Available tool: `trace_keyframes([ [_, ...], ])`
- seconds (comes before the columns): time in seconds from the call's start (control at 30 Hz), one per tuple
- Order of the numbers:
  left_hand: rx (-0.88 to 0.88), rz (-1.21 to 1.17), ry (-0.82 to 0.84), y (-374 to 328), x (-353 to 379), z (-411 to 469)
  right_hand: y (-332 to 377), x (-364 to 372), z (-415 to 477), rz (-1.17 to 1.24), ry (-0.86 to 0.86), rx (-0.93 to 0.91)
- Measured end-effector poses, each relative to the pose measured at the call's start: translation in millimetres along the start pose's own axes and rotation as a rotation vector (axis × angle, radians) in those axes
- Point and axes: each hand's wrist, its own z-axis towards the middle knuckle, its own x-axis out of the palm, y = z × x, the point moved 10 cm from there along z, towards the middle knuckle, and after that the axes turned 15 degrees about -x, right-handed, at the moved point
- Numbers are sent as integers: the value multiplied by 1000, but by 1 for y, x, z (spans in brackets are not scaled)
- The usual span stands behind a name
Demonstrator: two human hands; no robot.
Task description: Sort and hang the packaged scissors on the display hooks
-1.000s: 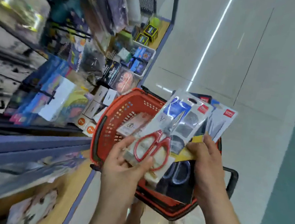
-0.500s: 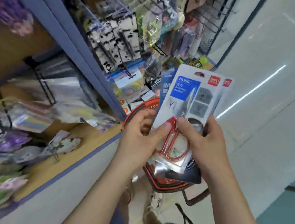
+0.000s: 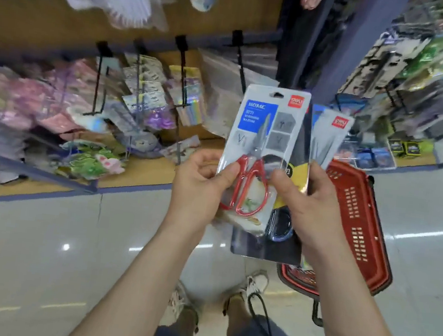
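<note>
Pinching scissor packs (image 3: 263,128) edgewise: left hand (image 3: 198,190), right hand (image 3: 307,205).

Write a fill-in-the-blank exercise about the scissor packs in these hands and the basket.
The scissors in the front pack have ____ handles.
Its label reading HOME is ____.
The left hand pinches the front pack and the right hand grips the stack of packs behind it; none hangs on a ____.
The basket stands on the ____.
Missing words: red, blue, hook, floor.
</note>
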Motion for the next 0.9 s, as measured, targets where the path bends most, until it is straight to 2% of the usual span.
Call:
trace_keyframes([
  [0.23,-32,-101,-30,-12,-160,-22,7,149,-29,-119,246,-33],
  [0.43,-22,-219,-123,-38,-289,-49,12,254,-44,-161,387,-83],
  [0.57,9,-288,-116,-60,-335,-60,27,305,-39,-155,431,-114],
  [0.73,68,-393,-158,-85,-377,-53,58,365,-20,-139,636,-277],
  [0.9,208,-412,-178,-133,-400,-47,64,399,11,-135,629,-224],
])
